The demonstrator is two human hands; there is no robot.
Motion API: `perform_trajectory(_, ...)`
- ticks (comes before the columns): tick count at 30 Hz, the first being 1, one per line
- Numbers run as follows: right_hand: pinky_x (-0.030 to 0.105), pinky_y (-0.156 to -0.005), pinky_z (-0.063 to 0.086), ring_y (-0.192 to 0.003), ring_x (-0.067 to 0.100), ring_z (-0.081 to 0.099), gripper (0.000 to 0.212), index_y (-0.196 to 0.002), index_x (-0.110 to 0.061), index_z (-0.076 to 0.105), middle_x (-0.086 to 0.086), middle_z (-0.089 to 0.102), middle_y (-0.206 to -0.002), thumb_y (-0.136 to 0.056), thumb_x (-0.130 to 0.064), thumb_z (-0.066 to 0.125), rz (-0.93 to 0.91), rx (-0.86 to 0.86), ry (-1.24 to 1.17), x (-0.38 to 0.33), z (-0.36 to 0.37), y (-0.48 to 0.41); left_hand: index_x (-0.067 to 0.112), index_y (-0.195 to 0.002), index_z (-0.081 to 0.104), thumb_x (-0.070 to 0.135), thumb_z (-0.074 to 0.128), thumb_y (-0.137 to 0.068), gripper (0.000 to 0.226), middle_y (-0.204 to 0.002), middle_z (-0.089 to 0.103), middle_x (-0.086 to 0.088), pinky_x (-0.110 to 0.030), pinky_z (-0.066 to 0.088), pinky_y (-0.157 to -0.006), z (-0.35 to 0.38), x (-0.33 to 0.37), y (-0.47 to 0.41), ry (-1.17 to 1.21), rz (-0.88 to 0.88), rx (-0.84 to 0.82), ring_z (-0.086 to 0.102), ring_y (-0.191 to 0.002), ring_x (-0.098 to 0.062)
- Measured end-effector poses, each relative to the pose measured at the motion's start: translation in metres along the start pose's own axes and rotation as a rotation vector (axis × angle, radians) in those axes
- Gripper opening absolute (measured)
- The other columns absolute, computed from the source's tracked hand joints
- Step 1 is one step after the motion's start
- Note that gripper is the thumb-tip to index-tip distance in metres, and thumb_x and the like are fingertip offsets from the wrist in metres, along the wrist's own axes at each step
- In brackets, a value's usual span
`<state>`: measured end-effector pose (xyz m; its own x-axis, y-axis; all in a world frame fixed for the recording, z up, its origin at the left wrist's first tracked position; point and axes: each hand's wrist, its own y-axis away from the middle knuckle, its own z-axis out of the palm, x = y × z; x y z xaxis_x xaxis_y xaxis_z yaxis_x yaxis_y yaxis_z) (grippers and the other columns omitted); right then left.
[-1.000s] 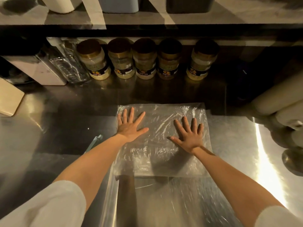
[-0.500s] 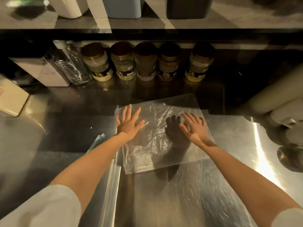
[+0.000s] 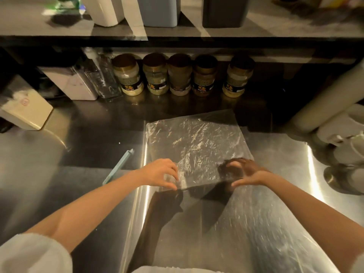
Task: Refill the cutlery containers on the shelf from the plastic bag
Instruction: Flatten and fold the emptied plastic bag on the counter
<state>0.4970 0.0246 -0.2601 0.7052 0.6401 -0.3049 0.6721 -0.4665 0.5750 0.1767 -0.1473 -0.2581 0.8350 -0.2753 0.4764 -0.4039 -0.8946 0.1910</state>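
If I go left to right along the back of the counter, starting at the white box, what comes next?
White box → clear glass bottle → five lidded jars in a row → pale rolls leaning at the far right.

The bag was clear, the counter silver, the clip pale teal, the jars gold-lidded and black-labelled, and the tubs white, blue-grey and black.

Single head view, looking forward-down, close over steel counter.
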Motion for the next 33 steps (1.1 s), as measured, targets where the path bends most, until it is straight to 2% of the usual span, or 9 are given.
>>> perform_trajectory(6, 0.031, -0.11, 0.026, -0.136, 0.02, 0.025, 0.066, -0.136, -0.032, 0.035, -0.004, 0.025, -0.15, -0.08, -0.044, 0.068, 0.041, 0.058, -0.042, -0.008, 0.026, 0.013, 0.02, -0.103, 0.06, 0.049, 0.069, -0.078, 0.039, -0.103, 0.051, 0.006, -0.024, 0.037, -0.084, 0.038, 0.009, 0.007, 0.031, -0.336, -0.006, 0.044, -0.097, -0.01)
perform_trajectory(12, 0.028, -0.085, 0.042, -0.107, 0.016, 0.051, 0.033, -0.115, -0.023, 0.054, -0.005, 0.051, -0.125, -0.086, -0.037, 0.063, 0.07, 0.142, -0.086, -0.014, 0.035, 0.025, 0.016, -0.093, 0.069, 0.028, 0.065, -0.086, 0.015, -0.099, 0.061, -0.001, -0.032, 0.042, -0.091, 0.04, 0.017, 0.011, 0.059, -0.351, -0.045, 0.053, -0.097, -0.016)
perform_trajectory(18, 0.025, -0.084, 0.049, -0.097, 0.015, 0.062, 0.022, -0.095, -0.016, 0.071, -0.001, 0.069, -0.101, -0.09, -0.034, 0.06, 0.07, 0.12, -0.278, -0.013, 0.021, 0.037, 0.017, -0.079, 0.06, 0.021, 0.06, -0.092, 0.014, -0.073, 0.056, 0.01, -0.01, 0.039, -0.061, 0.005, 0.03, 0.022, 0.565, -0.433, -0.053, 0.051, -0.059, 0.005)
perform_trajectory(20, 0.017, -0.079, 0.045, -0.097, 0.013, 0.06, 0.027, -0.1, -0.015, 0.07, -0.002, 0.067, -0.099, -0.088, -0.038, 0.062, 0.067, 0.092, -0.346, -0.014, 0.011, 0.043, 0.021, -0.074, 0.056, 0.024, 0.06, -0.091, 0.017, -0.073, 0.055, 0.008, -0.018, 0.036, -0.064, -0.009, 0.027, 0.026, 0.657, -0.508, -0.021, 0.05, -0.067, -0.003)
perform_trajectory(23, 0.029, -0.103, 0.035, -0.117, 0.007, 0.044, 0.047, -0.12, -0.019, 0.06, -0.012, 0.048, -0.117, -0.08, -0.041, 0.071, 0.102, 0.036, -0.354, -0.013, -0.002, 0.049, 0.022, -0.076, 0.06, 0.028, 0.06, -0.087, 0.013, -0.081, 0.066, 0.001, -0.032, 0.042, -0.071, -0.025, 0.015, 0.03, 0.77, -0.546, 0.0, 0.058, -0.081, -0.021)
perform_trajectory(27, 0.031, -0.097, 0.04, -0.095, 0.003, 0.057, 0.006, -0.088, -0.019, 0.072, -0.009, 0.065, -0.096, -0.081, -0.019, 0.072, 0.067, 0.048, -0.518, -0.005, -0.015, 0.052, 0.01, -0.086, 0.056, 0.014, 0.051, -0.096, 0.012, -0.092, 0.068, -0.006, -0.035, 0.052, -0.082, -0.047, 0.008, 0.033, 0.962, -0.517, 0.052, 0.064, -0.092, -0.024)
perform_trajectory(29, 0.028, -0.091, 0.038, -0.086, 0.003, 0.059, 0.008, -0.075, -0.017, 0.071, -0.005, 0.068, -0.085, -0.081, -0.013, 0.071, 0.066, 0.155, -0.711, -0.005, -0.02, 0.057, 0.013, -0.091, 0.056, 0.023, 0.055, -0.094, 0.01, -0.098, 0.059, -0.006, -0.028, 0.048, -0.08, -0.054, 0.007, 0.036, 0.897, -0.51, 0.042, 0.058, -0.093, -0.019)
perform_trajectory(31, 0.029, -0.094, 0.038, -0.087, 0.007, 0.063, 0.007, -0.073, -0.013, 0.072, -0.002, 0.071, -0.082, -0.081, -0.014, 0.07, 0.05, 0.233, -0.841, -0.002, -0.022, 0.057, 0.017, -0.103, 0.057, 0.035, 0.061, -0.085, 0.025, -0.103, 0.053, 0.001, -0.025, 0.043, -0.081, -0.054, 0.0, 0.043, 0.803, -0.538, -0.048, 0.052, -0.093, -0.012)
perform_trajectory(33, 0.03, -0.096, 0.036, -0.089, 0.011, 0.065, 0.01, -0.077, -0.01, 0.073, 0.001, 0.072, -0.085, -0.081, -0.018, 0.07, 0.03, 0.258, -0.881, 0.001, -0.024, 0.058, 0.022, -0.126, 0.049, 0.051, 0.069, -0.066, 0.07, -0.121, 0.048, 0.007, -0.034, 0.04, -0.1, -0.049, -0.009, 0.051, 0.75, -0.593, -0.155, 0.048, -0.112, -0.014)
